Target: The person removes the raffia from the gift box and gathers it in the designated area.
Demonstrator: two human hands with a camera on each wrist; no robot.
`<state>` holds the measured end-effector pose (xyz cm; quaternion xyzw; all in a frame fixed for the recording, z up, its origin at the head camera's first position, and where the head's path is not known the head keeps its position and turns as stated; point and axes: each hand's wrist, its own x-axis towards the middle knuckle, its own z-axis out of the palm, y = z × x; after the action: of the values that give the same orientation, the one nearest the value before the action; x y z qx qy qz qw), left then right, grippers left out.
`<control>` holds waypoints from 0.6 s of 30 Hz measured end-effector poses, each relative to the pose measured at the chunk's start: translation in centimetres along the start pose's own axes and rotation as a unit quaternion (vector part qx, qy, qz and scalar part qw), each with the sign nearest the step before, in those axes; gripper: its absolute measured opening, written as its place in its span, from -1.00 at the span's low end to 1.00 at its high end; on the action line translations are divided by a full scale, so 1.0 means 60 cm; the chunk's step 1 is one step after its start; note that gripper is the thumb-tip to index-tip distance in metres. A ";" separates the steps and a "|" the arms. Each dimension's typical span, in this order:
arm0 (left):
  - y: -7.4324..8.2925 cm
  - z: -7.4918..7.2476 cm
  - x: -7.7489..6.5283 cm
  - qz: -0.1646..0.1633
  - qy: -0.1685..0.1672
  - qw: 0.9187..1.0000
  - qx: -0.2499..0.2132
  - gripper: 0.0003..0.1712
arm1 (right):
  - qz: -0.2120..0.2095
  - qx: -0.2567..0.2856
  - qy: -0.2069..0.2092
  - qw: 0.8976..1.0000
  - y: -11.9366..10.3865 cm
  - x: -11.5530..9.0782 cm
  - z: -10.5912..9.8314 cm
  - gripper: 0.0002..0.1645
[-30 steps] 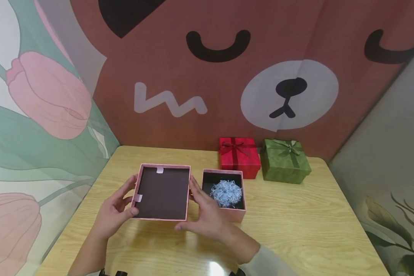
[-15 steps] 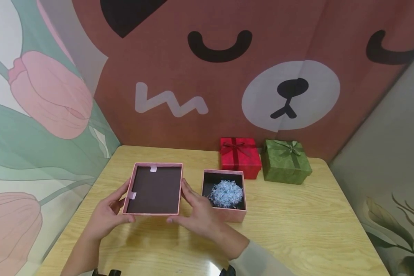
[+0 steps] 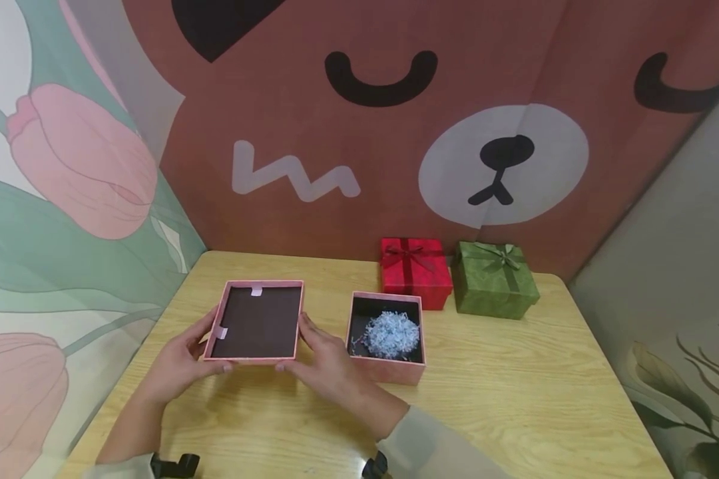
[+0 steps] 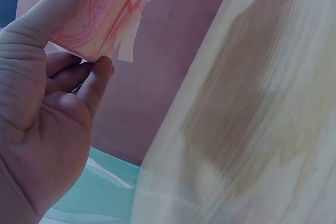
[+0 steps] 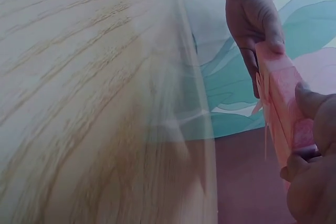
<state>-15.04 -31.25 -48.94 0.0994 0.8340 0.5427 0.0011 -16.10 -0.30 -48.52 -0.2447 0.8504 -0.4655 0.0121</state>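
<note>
Between both hands, above the table's left part, a pink box lid (image 3: 254, 322) is held with its dark inside facing up toward the head camera. My left hand (image 3: 176, 362) grips its left side, thumb along the near edge. The right hand (image 3: 329, 366) pinches the right side, thumb at the near right corner. A pink ribbon (image 4: 131, 24) hangs from the lid's outer face in the left wrist view. Just right of the right hand stands the open pink box (image 3: 389, 371), dark inside, holding blue shredded paper (image 3: 392, 334).
Behind the pink box sit a red gift box (image 3: 416, 273) and a green gift box (image 3: 496, 279), each with a ribbon bow. All stand on a wooden table (image 3: 515, 399). A printed curtain (image 3: 383, 133) hangs at the table's back edge.
Both hands have carried the lid to the left and slightly farther back, away from the open pink box. The boxes on the table have stayed put.
</note>
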 end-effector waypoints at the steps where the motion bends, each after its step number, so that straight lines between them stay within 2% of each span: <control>1: -0.002 -0.002 0.002 -0.011 0.000 1.000 0.005 0.30 | 0.003 -0.004 0.004 1.000 0.000 0.003 0.004 0.15; 10: -0.025 -0.015 0.030 -0.088 -0.020 0.994 0.066 0.34 | 0.045 -0.030 0.042 0.998 0.013 0.023 0.039 0.00; 13: -0.037 -0.016 0.042 -0.100 -0.024 0.990 0.091 0.35 | 0.054 -0.040 0.049 0.997 0.020 0.033 0.049 -0.03; 18: -0.054 -0.020 0.058 -0.114 -0.034 0.987 0.107 0.35 | 0.062 -0.056 0.046 0.995 0.031 0.047 0.066 -0.09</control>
<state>-19.08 -33.04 -51.01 0.0212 0.8926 0.4430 0.0808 -18.38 -3.79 -51.66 -0.1695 0.8884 -0.4265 -0.0121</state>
